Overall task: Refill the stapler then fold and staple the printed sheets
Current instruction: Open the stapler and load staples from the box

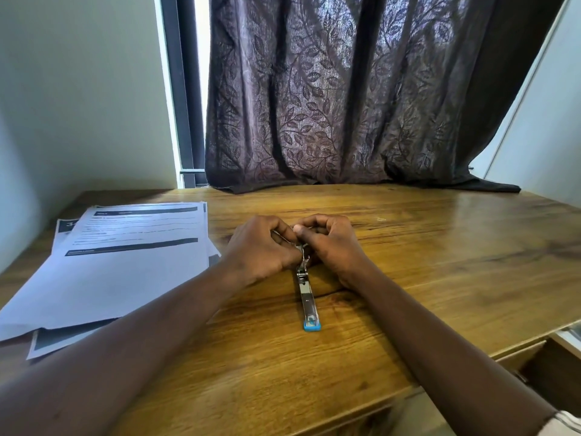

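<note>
Wooden table (408, 262) stands against a pale wall (78, 89), with a dark leaf-patterned curtain (330, 89) hanging behind it. Printed sheets (125, 262) lie stacked at the left. The stapler (306, 297) lies flat at mid-table, its long axis running away from the person and its blue end nearest them. The left hand (261, 247) and right hand (333, 243) meet at its far end, fingers curled tight around the metal there. The near length lies free of both hands.
</note>
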Demonstrator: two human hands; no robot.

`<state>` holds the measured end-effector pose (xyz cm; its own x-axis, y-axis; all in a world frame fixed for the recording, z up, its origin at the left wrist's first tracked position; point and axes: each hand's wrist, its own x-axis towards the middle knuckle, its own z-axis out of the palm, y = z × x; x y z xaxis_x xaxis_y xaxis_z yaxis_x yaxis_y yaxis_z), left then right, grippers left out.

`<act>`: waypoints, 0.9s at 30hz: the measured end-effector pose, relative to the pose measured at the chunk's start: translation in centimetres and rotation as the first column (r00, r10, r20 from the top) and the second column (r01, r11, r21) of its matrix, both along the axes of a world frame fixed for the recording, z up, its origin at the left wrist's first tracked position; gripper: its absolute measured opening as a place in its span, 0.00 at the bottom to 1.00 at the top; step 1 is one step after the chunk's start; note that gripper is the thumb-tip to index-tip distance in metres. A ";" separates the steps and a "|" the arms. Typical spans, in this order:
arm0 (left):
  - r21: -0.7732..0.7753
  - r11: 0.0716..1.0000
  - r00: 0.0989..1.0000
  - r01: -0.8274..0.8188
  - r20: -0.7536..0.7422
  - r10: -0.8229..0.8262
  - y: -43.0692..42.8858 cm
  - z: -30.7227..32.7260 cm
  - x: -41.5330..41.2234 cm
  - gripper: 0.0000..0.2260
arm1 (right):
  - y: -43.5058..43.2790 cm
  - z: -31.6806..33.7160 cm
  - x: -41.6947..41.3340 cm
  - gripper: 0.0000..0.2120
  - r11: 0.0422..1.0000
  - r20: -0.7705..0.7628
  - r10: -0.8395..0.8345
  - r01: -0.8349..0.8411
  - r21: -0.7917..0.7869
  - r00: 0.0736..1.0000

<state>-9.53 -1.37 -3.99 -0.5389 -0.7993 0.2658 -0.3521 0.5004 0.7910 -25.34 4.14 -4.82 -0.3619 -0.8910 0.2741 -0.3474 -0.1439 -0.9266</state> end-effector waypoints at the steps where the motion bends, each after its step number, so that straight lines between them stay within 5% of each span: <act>1: 0.013 1.000 1.000 -0.026 -0.006 0.026 0.1 0.1 -0.1 0.12 | 0.1 0.1 0.1 0.03 1.000 0.013 0.009 -0.009 0.004 1.000; 16: 0.080 0.988 0.980 -0.135 -0.135 0.145 -0.3 0.0 -0.1 0.11 | 1.2 1.0 1.0 0.09 0.985 0.118 0.170 -0.168 -0.029 0.978; 27: 0.052 0.996 0.980 0.068 -0.189 -0.057 -1.6 -1.1 0.2 0.06 | 0.8 0.8 0.6 0.12 0.992 0.200 0.120 -0.111 -0.054 0.972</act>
